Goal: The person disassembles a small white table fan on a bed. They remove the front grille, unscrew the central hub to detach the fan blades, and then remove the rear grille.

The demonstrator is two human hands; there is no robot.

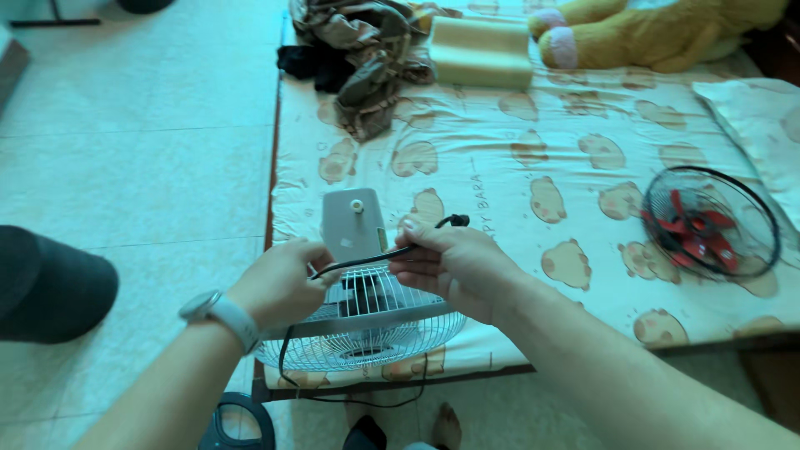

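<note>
A grey fan body with a white wire grille lies at the near edge of a mattress. My left hand grips the left side of the fan and pinches its black power cord. My right hand holds the same cord further along, close to the black plug. The cord loops down under the grille and hangs off the mattress edge. A pale watch sits on my left wrist.
The mattress sheet is printed with brown animals. A black grille with red fan blades lies at the right. A pile of clothes, a yellow foam block and a plush toy sit at the far end. A dark rounded object rests on the tiled floor.
</note>
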